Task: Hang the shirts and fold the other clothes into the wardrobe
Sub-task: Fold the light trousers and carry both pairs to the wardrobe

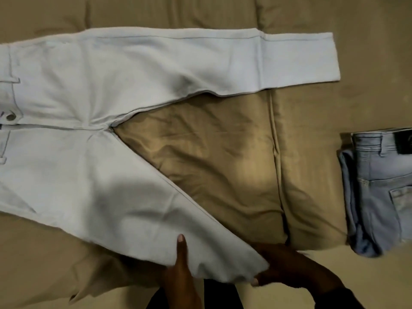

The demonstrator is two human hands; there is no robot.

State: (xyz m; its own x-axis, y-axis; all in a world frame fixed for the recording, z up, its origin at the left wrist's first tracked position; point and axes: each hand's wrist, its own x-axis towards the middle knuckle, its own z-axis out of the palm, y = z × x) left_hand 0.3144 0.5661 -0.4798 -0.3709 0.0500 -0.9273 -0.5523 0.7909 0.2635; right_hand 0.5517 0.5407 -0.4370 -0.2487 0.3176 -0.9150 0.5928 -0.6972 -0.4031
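Pale trousers lie spread on tan bedding (folded jeans nearby), both hands pinching 1 leg's hem.

I am reaching both hands forward from the bottom edge. My left hand is lying thumb-up, thumb extended, fingers tucked out of sight. My right hand is pinching closed, thumb tip below, its dark sleeve trailing back toward me.
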